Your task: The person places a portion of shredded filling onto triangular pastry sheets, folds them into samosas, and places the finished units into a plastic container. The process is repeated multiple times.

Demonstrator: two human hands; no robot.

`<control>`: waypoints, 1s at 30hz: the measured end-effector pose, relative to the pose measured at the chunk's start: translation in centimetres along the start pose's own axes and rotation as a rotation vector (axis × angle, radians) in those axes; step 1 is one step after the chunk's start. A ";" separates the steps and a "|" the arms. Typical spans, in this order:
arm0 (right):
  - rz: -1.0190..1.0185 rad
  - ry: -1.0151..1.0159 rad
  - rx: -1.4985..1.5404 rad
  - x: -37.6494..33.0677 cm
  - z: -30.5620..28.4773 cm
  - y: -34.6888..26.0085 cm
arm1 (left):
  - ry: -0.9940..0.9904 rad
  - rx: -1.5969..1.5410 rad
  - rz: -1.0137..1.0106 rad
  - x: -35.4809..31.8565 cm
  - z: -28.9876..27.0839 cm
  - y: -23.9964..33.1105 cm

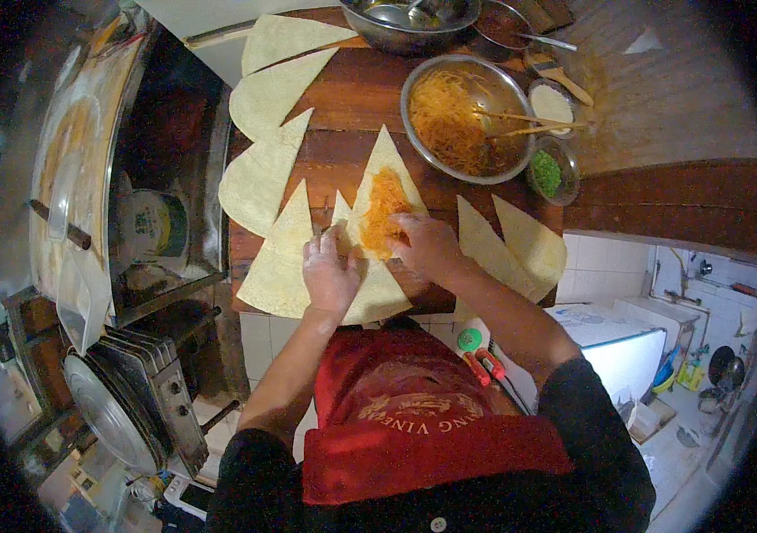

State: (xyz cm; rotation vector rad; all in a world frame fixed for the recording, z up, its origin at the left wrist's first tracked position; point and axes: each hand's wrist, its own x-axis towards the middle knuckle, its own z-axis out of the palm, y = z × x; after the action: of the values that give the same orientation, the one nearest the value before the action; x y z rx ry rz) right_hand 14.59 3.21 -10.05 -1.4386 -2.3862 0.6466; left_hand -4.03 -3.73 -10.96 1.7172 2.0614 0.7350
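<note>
A pale triangular wedge of flatbread lies in front of me with its point away from me. Orange shreds, perhaps shredded carrot, are spread down its middle. Curled over the lower part of these shreds is my right hand, its fingertips pressed together on them. My left hand rests on the pale wedges just left of the filling, fingers stretched out and holding nothing. Under and around both hands more wedges overlap, without filling on the parts that show.
Beyond my right hand stands a metal bowl of orange shreds with chopsticks. Beside it are a bowl of white powder, chopped greens and a brush. Plain wedges line the wooden board's left edge; others lie right.
</note>
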 end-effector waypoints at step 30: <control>0.161 0.085 0.054 -4.1 -0.9 4.1 | -0.040 0.006 -0.104 -1.1 0.1 0.6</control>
State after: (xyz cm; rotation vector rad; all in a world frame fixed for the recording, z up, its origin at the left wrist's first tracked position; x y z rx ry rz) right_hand 20.04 1.46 -11.39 -1.6137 -2.1888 0.6685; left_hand -3.27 -4.72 -10.74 1.6004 2.1101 0.6576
